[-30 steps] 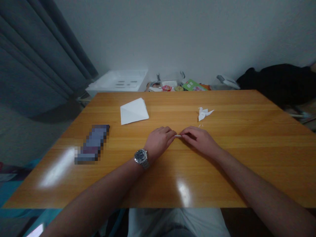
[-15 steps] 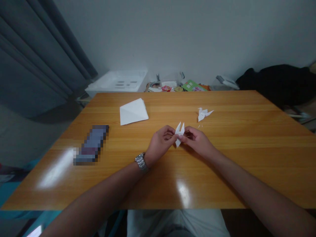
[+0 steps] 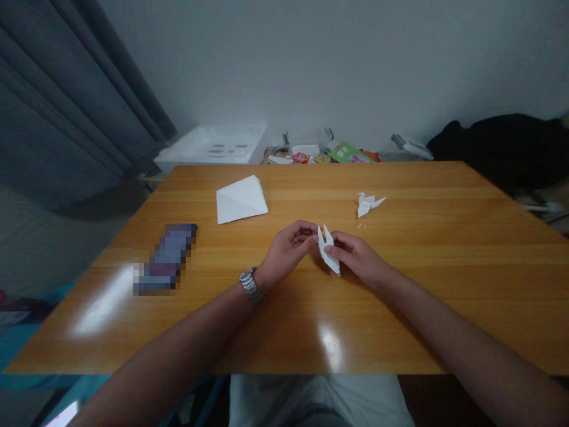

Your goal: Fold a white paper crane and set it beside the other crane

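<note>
A small white piece of folded paper, with two narrow points at the far end, is held just above the table. My right hand pinches it from the right, thumb on top of the near face. At its left edge, the curled fingertips and thumb of my left hand close together against the paper; the exact contact is partly hidden. A silver watch is on my left wrist. Beyond my right hand stands a finished white origami crane, with tiny paper scraps lying in front of it.
On the wooden table, a stack of white paper sheets lies at the back left. Further left is a blurred-out phone-like object. Behind the table are a white tray, a green packet and dark cloth.
The folded paper has tilted, its near tip swinging to the right. My left hand has shifted slightly left, its thumb moving off the paper's middle to its edge.
</note>
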`<state>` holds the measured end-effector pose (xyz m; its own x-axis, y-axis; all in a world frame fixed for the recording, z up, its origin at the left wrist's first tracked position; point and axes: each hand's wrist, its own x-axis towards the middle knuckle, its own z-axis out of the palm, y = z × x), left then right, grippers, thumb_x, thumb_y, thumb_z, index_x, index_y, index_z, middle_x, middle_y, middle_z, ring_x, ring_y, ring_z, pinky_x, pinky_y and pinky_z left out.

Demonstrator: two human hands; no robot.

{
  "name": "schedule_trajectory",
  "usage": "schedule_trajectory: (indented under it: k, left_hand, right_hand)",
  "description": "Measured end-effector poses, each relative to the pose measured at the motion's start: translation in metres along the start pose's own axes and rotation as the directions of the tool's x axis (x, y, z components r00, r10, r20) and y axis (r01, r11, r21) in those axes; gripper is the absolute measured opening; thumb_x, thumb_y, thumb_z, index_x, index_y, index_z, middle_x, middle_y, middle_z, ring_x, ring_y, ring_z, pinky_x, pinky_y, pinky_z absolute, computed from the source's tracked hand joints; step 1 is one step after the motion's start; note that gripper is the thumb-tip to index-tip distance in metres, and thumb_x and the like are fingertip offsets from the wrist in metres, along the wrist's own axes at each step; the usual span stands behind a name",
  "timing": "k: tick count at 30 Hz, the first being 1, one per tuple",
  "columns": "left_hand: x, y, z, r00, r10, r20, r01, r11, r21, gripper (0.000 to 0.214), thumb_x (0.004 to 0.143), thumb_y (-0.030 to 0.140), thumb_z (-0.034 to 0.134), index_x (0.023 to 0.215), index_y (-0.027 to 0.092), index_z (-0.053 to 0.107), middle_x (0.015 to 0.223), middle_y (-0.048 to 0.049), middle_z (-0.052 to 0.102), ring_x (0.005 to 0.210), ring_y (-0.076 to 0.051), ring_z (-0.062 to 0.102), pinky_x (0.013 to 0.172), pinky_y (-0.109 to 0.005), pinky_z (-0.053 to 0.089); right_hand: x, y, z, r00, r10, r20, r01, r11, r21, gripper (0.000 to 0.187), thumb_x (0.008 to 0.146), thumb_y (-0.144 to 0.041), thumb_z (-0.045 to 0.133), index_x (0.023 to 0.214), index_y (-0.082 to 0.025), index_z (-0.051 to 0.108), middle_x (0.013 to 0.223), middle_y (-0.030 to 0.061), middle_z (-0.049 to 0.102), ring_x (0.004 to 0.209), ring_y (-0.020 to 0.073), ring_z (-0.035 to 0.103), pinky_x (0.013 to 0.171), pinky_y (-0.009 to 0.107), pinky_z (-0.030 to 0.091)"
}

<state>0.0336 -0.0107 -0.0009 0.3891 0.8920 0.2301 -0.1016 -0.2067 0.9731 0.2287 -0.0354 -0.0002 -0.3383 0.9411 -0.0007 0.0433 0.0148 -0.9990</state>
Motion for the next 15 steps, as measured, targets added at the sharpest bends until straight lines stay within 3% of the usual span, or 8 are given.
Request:
schedule_trajectory:
  k: [5, 10, 15]
  left_hand:
    - [-0.0016, 0.0021, 0.0016, 0.999, -0.001, 0.053, 0.005, 0.998, -0.064, 0.019, 0.092, 0.029, 0.065, 0.102, 0.015, 0.059, 0.098, -0.0076, 0.068, 0.086, -0.014, 0.066, 0.082, -0.029, 0.054]
    - [-0.0020, 0.0035, 0.0016, 0.999, 0.005, 0.044, -0.005, 1.000, -0.003, 0.022, 0.091, 0.027, 0.066, 0.106, 0.016, 0.055, 0.100, -0.0081, 0.068, 0.088, -0.014, 0.067, 0.080, -0.028, 0.055]
    - [-0.0014, 0.0039, -0.0003, 0.997, 0.039, 0.064, -0.047, 0.991, 0.122, 0.017, 0.089, 0.023, 0.066, 0.098, 0.017, 0.053, 0.092, -0.0046, 0.066, 0.080, -0.012, 0.066, 0.075, -0.026, 0.054]
  right_hand:
    - [-0.0032, 0.0018, 0.0040, 0.993, 0.093, 0.072, -0.108, 0.964, 0.245, 0.034, 0.087, -0.048, 0.071, 0.100, -0.017, 0.064, 0.087, 0.0057, 0.071, 0.074, 0.0157, 0.067, 0.071, 0.031, 0.054]
    - [-0.0041, 0.0014, 0.0033, 0.989, 0.112, 0.095, -0.131, 0.967, 0.219, 0.033, 0.088, -0.047, 0.072, 0.099, -0.018, 0.062, 0.085, 0.0042, 0.071, 0.066, 0.0131, 0.067, 0.059, 0.026, 0.052]
    - [-0.0046, -0.0025, 0.0035, 0.991, 0.097, 0.088, -0.111, 0.978, 0.175, 0.034, 0.088, -0.050, 0.070, 0.092, -0.018, 0.061, 0.076, 0.0011, 0.067, 0.061, 0.0115, 0.064, 0.057, 0.024, 0.050]
